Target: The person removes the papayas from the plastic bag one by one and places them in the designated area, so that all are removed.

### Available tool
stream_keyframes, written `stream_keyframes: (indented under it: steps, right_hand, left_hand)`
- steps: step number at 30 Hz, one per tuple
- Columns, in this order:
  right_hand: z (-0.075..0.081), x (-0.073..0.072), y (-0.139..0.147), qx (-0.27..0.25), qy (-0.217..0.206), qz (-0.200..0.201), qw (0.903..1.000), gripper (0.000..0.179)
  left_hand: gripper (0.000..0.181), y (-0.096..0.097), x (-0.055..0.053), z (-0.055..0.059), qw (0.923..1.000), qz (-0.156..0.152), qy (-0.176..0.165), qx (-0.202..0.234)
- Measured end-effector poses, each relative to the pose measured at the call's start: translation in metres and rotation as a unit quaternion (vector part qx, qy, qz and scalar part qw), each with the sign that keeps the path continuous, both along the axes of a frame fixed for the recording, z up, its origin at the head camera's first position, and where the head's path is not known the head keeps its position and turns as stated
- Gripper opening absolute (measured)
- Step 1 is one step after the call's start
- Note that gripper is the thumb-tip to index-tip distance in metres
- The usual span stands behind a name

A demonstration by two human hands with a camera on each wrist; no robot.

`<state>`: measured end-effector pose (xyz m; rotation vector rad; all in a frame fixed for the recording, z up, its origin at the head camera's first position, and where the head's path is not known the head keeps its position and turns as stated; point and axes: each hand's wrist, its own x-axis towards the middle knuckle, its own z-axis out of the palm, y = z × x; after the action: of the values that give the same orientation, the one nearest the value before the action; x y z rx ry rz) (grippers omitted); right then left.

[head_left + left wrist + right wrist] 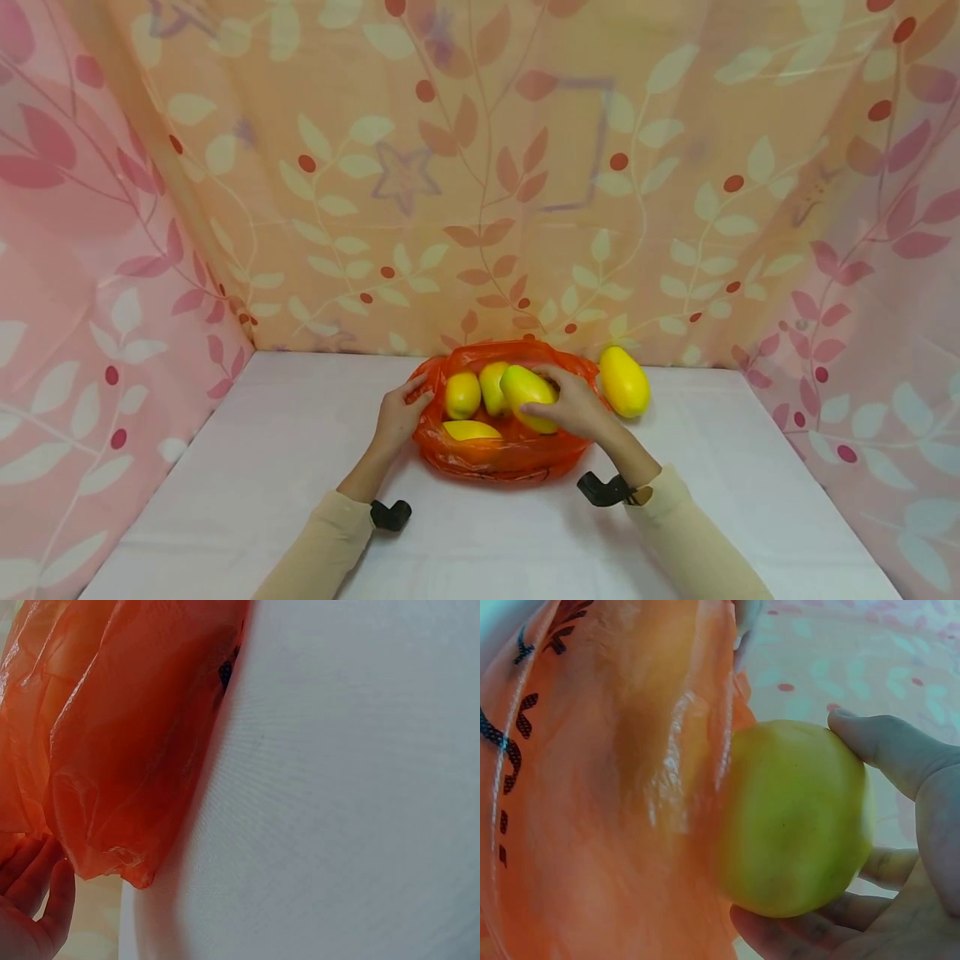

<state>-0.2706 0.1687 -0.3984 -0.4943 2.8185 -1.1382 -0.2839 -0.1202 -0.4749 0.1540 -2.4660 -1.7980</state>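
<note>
A red plastic bag (510, 467) stands wide at the mouth on the table, with several yellow mangoes inside. One mango (462, 396) lies at its left, and another (471, 430) shows along the front rim. My right hand (573, 406) grips a yellow-green mango (525, 396) over the bag's mouth. In the right wrist view, thumb and fingers wrap that mango (799, 817) beside the bag wall (630, 772). At the bag's left edge, my left hand (401, 410) pinches the rim. The left wrist view has its fingers partly hidden by the bag (127, 735).
A single yellow mango (625, 382) lies on the table just right of the bag. The table has a white cloth (247, 475). Patterned curtains (480, 167) close in the back and both sides.
</note>
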Motion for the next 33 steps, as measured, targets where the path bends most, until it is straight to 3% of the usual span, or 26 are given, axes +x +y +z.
stream_keyframes:
  steps: [33]
  right_hand:
    - [0.021, -0.006, 0.021, 0.007, 0.012, -0.013, 0.9998, 0.075]
  left_hand:
    - [0.044, -0.001, -0.001, -0.002, 0.9996, 0.007, 0.022, -0.015]
